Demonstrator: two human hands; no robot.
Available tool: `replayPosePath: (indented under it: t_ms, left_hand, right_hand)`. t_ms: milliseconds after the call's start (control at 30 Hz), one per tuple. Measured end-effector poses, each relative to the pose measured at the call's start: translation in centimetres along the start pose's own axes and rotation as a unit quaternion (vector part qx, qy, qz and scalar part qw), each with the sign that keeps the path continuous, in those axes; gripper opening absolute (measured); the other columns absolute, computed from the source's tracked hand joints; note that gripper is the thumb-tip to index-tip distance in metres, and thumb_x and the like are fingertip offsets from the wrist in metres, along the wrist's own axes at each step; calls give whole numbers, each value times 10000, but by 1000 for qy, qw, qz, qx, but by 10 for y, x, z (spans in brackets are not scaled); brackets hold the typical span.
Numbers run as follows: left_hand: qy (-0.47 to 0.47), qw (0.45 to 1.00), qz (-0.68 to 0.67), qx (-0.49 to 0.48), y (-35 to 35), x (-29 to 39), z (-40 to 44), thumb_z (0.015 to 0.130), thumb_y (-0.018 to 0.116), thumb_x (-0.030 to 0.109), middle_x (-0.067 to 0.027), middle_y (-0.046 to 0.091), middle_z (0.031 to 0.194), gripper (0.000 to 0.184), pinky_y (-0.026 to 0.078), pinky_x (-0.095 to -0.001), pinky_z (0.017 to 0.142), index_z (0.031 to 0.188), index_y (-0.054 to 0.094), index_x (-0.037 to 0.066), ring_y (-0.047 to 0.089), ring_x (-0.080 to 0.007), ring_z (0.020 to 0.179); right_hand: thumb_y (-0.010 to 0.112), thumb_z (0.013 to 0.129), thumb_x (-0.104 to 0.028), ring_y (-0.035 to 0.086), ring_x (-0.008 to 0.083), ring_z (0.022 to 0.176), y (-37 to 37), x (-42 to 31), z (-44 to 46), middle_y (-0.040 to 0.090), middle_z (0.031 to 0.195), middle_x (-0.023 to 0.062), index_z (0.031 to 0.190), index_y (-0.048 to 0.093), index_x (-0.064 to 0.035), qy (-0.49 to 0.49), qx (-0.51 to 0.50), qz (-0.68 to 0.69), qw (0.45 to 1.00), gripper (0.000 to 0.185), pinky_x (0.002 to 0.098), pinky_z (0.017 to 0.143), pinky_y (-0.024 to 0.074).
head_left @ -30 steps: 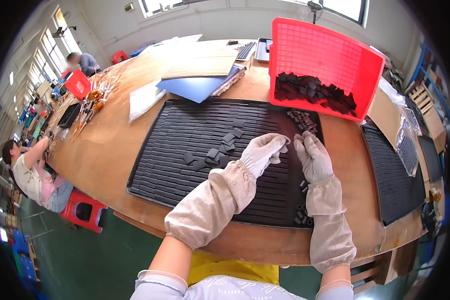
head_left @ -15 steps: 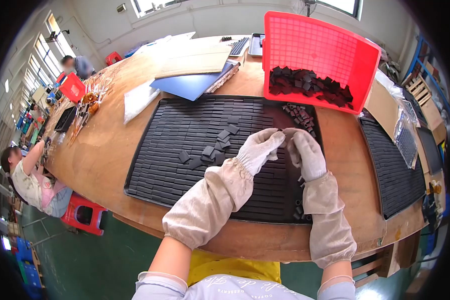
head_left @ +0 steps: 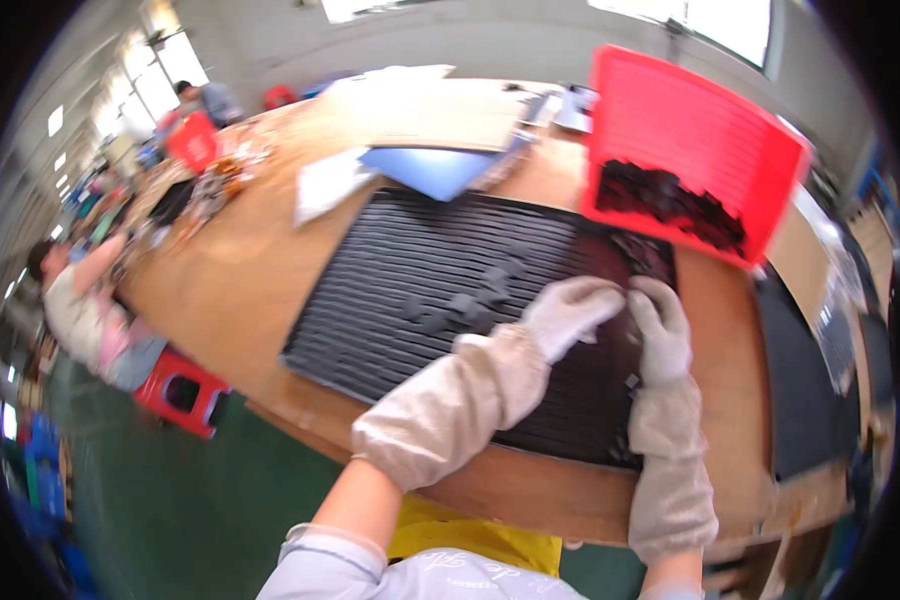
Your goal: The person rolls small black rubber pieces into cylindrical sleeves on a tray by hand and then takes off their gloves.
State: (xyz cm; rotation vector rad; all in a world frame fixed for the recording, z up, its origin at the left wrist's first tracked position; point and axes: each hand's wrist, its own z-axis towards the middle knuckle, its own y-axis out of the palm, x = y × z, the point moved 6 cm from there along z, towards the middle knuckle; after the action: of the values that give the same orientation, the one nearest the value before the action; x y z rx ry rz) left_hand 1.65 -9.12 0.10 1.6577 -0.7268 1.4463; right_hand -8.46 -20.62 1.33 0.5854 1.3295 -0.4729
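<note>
Both my hands wear white gloves and beige sleeve covers, held close together over the right part of a black tray (head_left: 590,415). My left hand (head_left: 573,308) is closed, thumb and fingers pinched. Beside it, my right hand (head_left: 662,330) is also closed, its fingertips almost meeting the left ones. Blur hides what is between the fingers. Rows of dark strips (head_left: 400,255) fill the tray's left and middle. Loose dark square pieces (head_left: 465,305) lie on them. At the tray's upper right corner sits a blurred cluster of small dark pieces (head_left: 648,258).
A red bin (head_left: 700,120) behind the tray holds dark flat pieces (head_left: 660,205). Cardboard (head_left: 450,115) and a blue sheet (head_left: 430,172) lie at the tray's back edge. Another dark tray (head_left: 810,400) stands right. A person (head_left: 95,310) sits at the table's left side.
The view has swung, so the tray, bin and table appear farther right, and the picture is blurred. My hands keep about the same place over the tray, still pinched close together.
</note>
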Motion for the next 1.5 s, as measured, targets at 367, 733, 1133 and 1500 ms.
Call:
replayPosePath:
  t_ms: [367,733,1133,1500]
  left_hand:
    - [42,996,-75,-2,-2,-6,9,922,664,267,-1,652,864,299,406,-208,519,1102,663,28,513,-52,621]
    - [31,997,-68,6,-5,-15,14,911,673,257,1,628,804,244,404,-205,483,1030,674,44,508,-58,565]
    - [49,992,116,-13,-5,2,2,920,631,336,24,622,809,307,447,-223,545,1095,696,92,545,-55,670]
    - [-30,998,57,11,-1,-5,0,920,655,326,23,637,835,357,433,-208,544,1169,656,70,517,-36,626]
  right_hand:
    - [576,928,-126,439,19,607,9,6,0,574,850,-24,1152,608,-37,-28,-73,-56,995,243,177,525,351]
    - [605,931,-168,452,31,636,-3,9,5,519,811,-28,1119,550,-39,-26,-8,-33,999,235,179,550,370]
    - [627,930,-116,478,23,666,0,-1,3,627,946,5,1068,596,-41,-79,-22,3,997,160,170,556,364]
    - [662,904,-95,511,33,630,-2,-13,-2,646,851,0,984,633,-47,-59,28,-3,998,97,189,546,411]
